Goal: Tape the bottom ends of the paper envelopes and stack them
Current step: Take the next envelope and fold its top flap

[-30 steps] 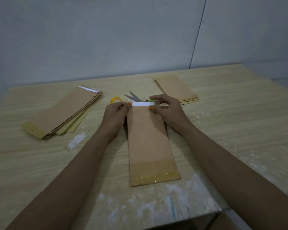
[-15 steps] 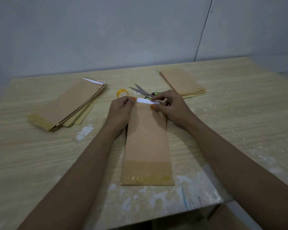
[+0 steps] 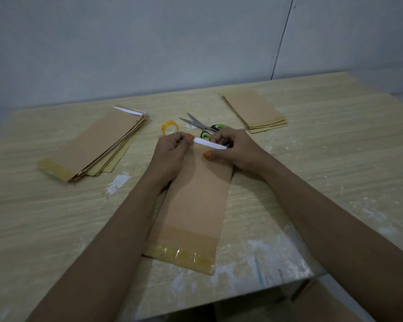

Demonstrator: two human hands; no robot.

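Brown flat paper envelope (image 3: pixel 196 205), glossy-taped at 6 o'clock; left hand (image 3: pixel 170 154) and right hand (image 3: pixel 235 149) pinch its white strip (image 3: pixel 209 144) at 12.

Scissors (image 3: pixel 204 125) and tape roll (image 3: pixel 170 127) just beyond the hands.

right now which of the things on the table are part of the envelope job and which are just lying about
In the job:
- envelope, taped at its near end, both hands on its far end
- white strip, held by left hand and right hand
- left stack
- right stack
- tape roll

Lying about:
- scissors, untouched
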